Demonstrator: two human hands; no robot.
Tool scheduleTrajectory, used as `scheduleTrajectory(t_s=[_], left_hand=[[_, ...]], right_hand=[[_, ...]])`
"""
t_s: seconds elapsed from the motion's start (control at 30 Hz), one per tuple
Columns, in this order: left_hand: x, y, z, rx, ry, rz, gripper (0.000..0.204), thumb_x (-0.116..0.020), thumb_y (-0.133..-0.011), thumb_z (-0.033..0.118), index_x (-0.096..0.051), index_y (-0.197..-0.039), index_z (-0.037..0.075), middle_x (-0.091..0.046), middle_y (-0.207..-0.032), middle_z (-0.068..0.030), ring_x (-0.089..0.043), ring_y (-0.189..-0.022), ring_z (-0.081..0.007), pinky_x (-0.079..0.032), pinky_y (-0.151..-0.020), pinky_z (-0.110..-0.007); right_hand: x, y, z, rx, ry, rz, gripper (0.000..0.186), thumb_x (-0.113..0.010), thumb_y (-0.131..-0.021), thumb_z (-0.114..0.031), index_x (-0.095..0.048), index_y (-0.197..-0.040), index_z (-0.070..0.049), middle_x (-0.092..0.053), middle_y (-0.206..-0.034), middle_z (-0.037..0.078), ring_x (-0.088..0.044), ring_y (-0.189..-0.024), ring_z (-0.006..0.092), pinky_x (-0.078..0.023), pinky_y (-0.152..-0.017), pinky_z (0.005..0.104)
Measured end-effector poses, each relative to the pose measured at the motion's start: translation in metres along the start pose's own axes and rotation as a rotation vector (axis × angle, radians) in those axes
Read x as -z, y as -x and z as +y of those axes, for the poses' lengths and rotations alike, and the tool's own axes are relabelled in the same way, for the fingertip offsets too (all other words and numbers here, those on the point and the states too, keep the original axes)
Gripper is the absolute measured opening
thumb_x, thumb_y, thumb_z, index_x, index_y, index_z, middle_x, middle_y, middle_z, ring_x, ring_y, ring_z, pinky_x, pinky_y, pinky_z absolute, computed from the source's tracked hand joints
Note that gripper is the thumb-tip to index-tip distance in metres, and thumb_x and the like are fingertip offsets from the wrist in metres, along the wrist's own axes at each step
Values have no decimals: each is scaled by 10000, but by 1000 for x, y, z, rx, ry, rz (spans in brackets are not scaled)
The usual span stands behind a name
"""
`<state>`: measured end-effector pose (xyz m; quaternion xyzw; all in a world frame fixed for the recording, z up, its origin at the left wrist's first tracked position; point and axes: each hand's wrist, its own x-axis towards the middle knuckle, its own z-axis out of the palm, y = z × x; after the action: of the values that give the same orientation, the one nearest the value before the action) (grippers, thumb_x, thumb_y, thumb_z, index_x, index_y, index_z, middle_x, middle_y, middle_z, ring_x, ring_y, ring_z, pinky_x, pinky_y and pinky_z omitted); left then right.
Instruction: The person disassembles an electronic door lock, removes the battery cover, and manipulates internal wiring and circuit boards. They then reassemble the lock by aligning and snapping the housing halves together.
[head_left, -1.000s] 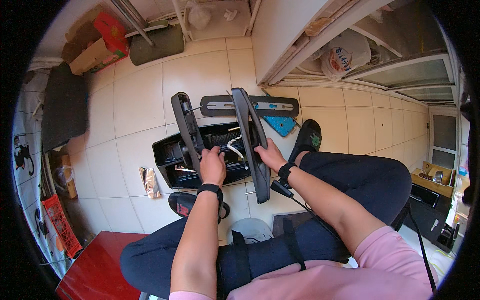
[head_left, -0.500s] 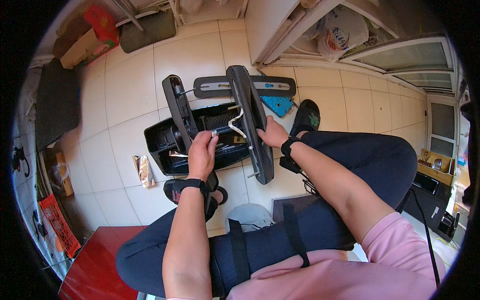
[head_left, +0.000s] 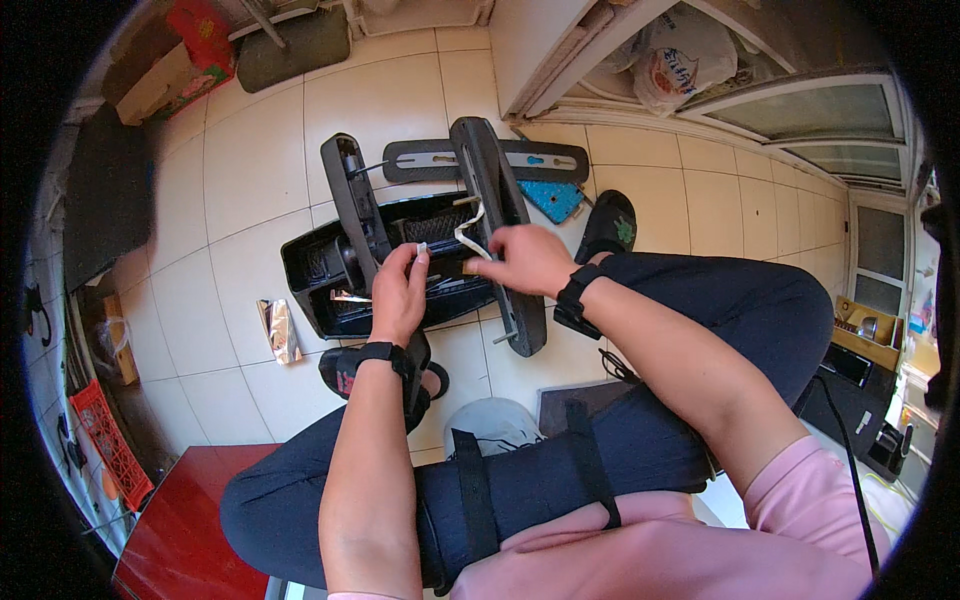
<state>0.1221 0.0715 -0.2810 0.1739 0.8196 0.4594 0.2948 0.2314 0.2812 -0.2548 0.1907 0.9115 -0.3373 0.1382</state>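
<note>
My left hand (head_left: 400, 290) pinches a small white connector-like piece (head_left: 421, 249) between thumb and fingertips, above an open black housing (head_left: 310, 265). My right hand (head_left: 530, 262) reaches across a long dark panel (head_left: 480, 165) standing over the housing's right part. Its fingers are curled together beside the lower end of a white cable (head_left: 465, 238); whether they grip the cable is hidden. A second, narrower black bar (head_left: 350, 190), with a thin metal rod, leans over the housing's left part.
Behind the housing lie a slotted black bar (head_left: 420, 160) and a blue patterned piece (head_left: 552, 201) on the tiled floor. A crumpled foil wrapper (head_left: 280, 332) lies left of it. My slippered foot (head_left: 608, 225) rests at right. A red surface (head_left: 190, 510) stands at lower left.
My right hand has left the outer side of the dark panel and moved left over it toward the white cable. My left hand still pinches the small white piece, slightly higher in view.
</note>
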Motion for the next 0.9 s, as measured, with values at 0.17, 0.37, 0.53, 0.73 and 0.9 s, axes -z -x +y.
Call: scheduleTrajectory(t_s=[0.17, 0.37, 0.53, 0.73, 0.9], left_hand=[[1, 1, -3, 46, 134, 2, 205, -611, -1017, 203, -648, -1087, 14, -641, -827, -69, -589, -749, -160, -490, -715, -313], [3, -2, -9, 84, 253, -57, 230, -629, -1013, 215, -666, -1122, 16, -652, -904, 1, -590, -820, -95, -488, -749, -265], [2, -1, -12, 109, 283, -46, 239, -634, -1013, 219, -682, -1128, 14, -665, -931, 2, -592, -828, -88, -488, -752, -260], [-2, -2, -16, 59, 257, -18, 227, -645, -1005, 209, -686, -1122, 18, -650, -890, 9, -579, -815, -84, -474, -744, -252], [0, -3, -17, 56, 260, -23, 214, -656, -990, 187, -686, -1109, 12, -643, -895, -13, -572, -799, -103, -471, -731, -263]], right_hand=[[-13, -21, -13, -361, -637, -451, 286, -681, -956, -290, -705, -920, -7, -659, -720, 78, -566, -553, 164, -446, -509, 307], [-33, -30, -20, -669, -1742, -610, 196, -560, -1061, -210, -563, -1011, -20, -553, -812, 15, -403, -563, 36, -301, -444, 186], [-27, -38, -11, -723, -1885, -463, 214, -546, -1068, -223, -539, -951, -44, -496, -784, -21, -380, -543, 27, -282, -434, 177], [-17, -36, -4, -681, -1996, -396, 183, -559, -1066, -225, -519, -987, -65, -495, -793, -17, -364, -556, 30, -271, -439, 184], [-9, -34, -13, -713, -1966, -313, 274, -583, -1050, -285, -548, -899, -60, -379, -623, -54, -312, -513, 50, -252, -444, 194]])
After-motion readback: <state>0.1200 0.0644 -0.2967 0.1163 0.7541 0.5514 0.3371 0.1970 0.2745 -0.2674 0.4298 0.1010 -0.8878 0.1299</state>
